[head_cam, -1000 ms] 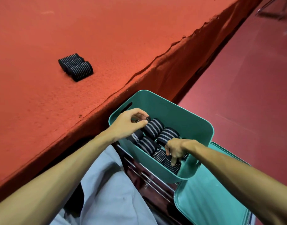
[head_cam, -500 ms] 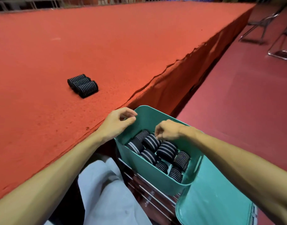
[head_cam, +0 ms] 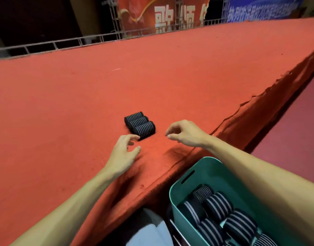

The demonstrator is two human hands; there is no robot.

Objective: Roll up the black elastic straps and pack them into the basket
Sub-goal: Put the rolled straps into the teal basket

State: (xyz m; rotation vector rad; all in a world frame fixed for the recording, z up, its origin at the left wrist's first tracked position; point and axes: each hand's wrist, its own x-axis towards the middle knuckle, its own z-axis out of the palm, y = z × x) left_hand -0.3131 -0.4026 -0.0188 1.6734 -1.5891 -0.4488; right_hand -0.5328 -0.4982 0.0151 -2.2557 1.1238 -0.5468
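Three rolled black elastic straps (head_cam: 139, 125) with thin white stripes lie side by side on the red carpeted platform (head_cam: 64, 103). My left hand (head_cam: 125, 150) hovers just in front of the nearest roll, fingers spread and loosely curved, a fingertip close to the roll. My right hand (head_cam: 183, 132) hangs to the right of the rolls, fingers loosely curled, holding nothing. The teal plastic basket (head_cam: 202, 172) sits at the lower right below the platform edge, with several rolled straps (head_cam: 218, 208) inside it.
The platform's torn front edge (head_cam: 241, 107) runs diagonally to the upper right, with dark red floor (head_cam: 298, 125) beyond it. A metal railing (head_cam: 64, 43) and banners (head_cam: 163, 13) stand at the platform's far side. Light grey cloth (head_cam: 149, 233) lies below the basket.
Both hands left the basket and moved up and forward over the platform toward the three rolls. The view tilted upward, so the basket dropped to the lower right corner.
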